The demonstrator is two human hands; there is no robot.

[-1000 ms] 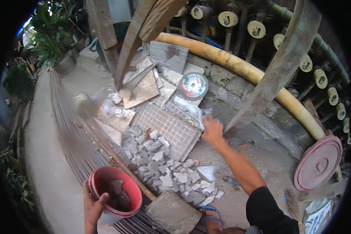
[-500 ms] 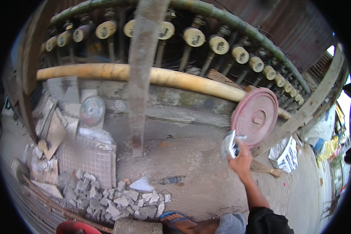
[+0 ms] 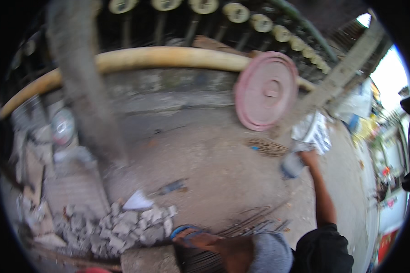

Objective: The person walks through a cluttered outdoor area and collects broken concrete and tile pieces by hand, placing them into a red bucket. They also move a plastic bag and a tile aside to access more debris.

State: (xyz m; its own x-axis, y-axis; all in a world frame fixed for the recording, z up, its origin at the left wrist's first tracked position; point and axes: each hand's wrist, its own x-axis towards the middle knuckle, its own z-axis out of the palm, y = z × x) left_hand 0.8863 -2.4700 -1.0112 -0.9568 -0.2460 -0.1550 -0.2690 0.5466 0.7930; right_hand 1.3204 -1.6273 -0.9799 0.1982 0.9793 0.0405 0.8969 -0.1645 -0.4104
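Observation:
My right hand (image 3: 309, 157) reaches out at the right, its fingers closed around a crumpled white and blue plastic packet (image 3: 292, 165). Motion smears the packet, so its details are lost. Just beyond the hand lies a white sack (image 3: 315, 131) with dark print. A bundle of thin broom sticks (image 3: 268, 147) with a blue spot rests on the ground to the left of the packet. Farther off, a round pink lid (image 3: 266, 91) leans upright against a yellowish pipe. My left hand is out of the picture.
A wooden post (image 3: 79, 82) stands at the left. Broken concrete pieces (image 3: 123, 227) and tiles (image 3: 73, 186) lie at lower left, near a concrete block (image 3: 150, 260) and my sandalled foot (image 3: 191, 236). Metal rods (image 3: 255, 223) lie beside my knee. Several meters (image 3: 236, 12) line the back.
The view has swung to the right. My right hand has moved from in front of the pink lid to beside the white sack, still gripping the packet.

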